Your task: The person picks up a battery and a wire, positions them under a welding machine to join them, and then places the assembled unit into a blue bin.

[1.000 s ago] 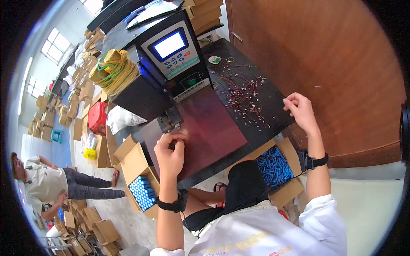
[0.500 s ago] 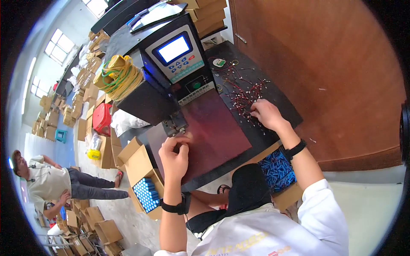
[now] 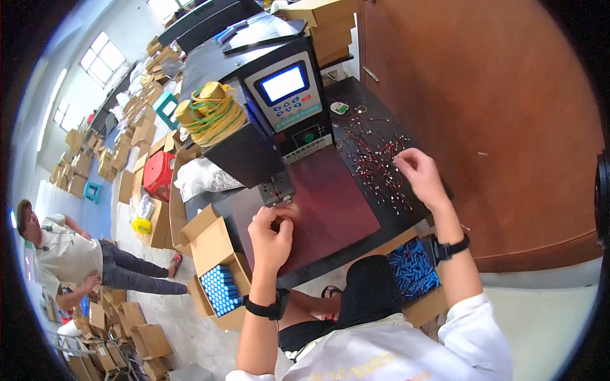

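Note:
My left hand point(image 3: 272, 238) is closed, its fingers curled at the metal tip point(image 3: 279, 193) of a black bench machine point(image 3: 289, 117) with a lit screen. Whatever those fingers hold is hidden. My right hand point(image 3: 420, 176) is raised at the right edge of a loose heap of short red and black wire leads point(image 3: 375, 162) with small white ends. Its thumb and fingertips are pinched together; anything between them is too small to make out. Beneath the machine's tip and my left hand lies a dark red mat point(image 3: 333, 206) on the black table.
Blue cylindrical cells point(image 3: 219, 290) stand packed in an open carton point(image 3: 213, 244) at the table's left. Another carton by my right forearm holds loose blue cells point(image 3: 413, 270). Yellow-green wire spools point(image 3: 213, 117) top the machine. A person point(image 3: 70, 254) stands far left; a brown door point(image 3: 483, 127) is at right.
My right hand has lifted slightly and moved to the heap's right edge, off the leads. The left hand stays at the machine's tip. The whole view has shifted a little.

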Tool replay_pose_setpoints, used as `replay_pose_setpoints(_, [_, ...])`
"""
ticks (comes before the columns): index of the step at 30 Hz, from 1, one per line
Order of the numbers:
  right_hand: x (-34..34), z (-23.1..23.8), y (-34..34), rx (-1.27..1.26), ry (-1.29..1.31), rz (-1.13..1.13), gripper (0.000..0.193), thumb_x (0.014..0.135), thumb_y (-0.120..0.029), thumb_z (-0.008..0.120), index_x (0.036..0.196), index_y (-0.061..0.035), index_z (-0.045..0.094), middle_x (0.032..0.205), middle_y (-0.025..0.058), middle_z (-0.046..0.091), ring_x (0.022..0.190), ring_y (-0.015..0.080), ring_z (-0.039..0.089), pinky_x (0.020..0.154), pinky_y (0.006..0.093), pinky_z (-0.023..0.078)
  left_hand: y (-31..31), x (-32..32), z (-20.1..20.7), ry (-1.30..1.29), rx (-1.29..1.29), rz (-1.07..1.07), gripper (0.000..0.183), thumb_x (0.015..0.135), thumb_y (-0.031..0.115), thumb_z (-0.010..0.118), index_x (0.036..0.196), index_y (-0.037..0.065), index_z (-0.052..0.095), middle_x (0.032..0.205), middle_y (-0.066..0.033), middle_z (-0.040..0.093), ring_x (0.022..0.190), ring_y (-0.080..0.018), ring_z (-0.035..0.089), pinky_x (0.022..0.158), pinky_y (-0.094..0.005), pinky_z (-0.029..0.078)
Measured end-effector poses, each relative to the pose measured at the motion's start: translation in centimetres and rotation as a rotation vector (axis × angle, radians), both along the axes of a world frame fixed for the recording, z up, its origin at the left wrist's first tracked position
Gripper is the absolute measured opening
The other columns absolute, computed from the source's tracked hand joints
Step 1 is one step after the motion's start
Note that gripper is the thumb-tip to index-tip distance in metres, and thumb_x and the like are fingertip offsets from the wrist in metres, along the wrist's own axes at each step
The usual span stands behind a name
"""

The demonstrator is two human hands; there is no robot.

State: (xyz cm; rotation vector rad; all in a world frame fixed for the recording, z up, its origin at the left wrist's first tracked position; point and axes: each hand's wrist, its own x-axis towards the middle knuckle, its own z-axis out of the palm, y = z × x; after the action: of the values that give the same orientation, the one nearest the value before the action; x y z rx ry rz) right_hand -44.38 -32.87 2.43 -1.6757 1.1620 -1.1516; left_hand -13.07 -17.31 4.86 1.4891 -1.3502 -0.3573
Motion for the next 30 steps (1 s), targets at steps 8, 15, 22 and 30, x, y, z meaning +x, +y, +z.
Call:
replay_pose_setpoints(8, [2.4,6.6,12.7,0.294,-0.755,0.147,0.014,0.101,-0.018,0.066,0.101,-0.0057,0.058,0.09,0.0067,0.062,0.073,0.0099,0.058,0.056,0.0213,0.043,4.1,-7.6,6.3,-0.017,-0.014,-0.248,0.026,0.084,0.006,0.073,0.11,0.001,0.071,0.105,-0.0128,0.071,0.098,-0.0249,0.067,0.088,-0.0345,0.052])
replay_pose_setpoints(15, [5.3,3.6,17.3,0.435,-0.86,0.21,0.014,0.099,-0.015,0.068,0.102,-0.005,0.059,0.095,0.0066,0.064,0.077,0.0102,0.058,0.063,0.0224,0.044,6.3,-9.6,5.6,0.124,0.325,-0.363,0.025,0.091,0.013,0.076,0.11,-0.001,0.071,0.103,-0.0145,0.073,0.091,-0.0203,0.072,0.08,-0.0321,0.056])
replay_pose_setpoints(22, [5.8,2.6,19.0,0.46,-0.778,0.232,0.019,0.099,-0.017,0.07,0.106,-0.0023,0.061,0.098,0.006,0.068,0.078,0.0094,0.06,0.065,0.0243,0.046,7.7,-8.7,5.1,0.055,0.271,-0.398,0.022,0.092,0.014,0.075,0.105,-0.003,0.07,0.097,-0.013,0.07,0.09,-0.0222,0.071,0.08,-0.0316,0.056])
replay_pose_setpoints(30, [5.6,3.1,19.5,0.308,-0.475,0.262,0.021,0.093,-0.008,0.075,0.112,0.0008,0.071,0.09,0.0057,0.067,0.08,0.0099,0.061,0.067,0.0233,0.049,10.9,-6.4,5.7,0.172,0.516,-0.42,0.02,0.097,0.014,0.067,0.105,-0.004,0.068,0.091,-0.0143,0.07,0.082,-0.0234,0.072,0.072,-0.0333,0.056])
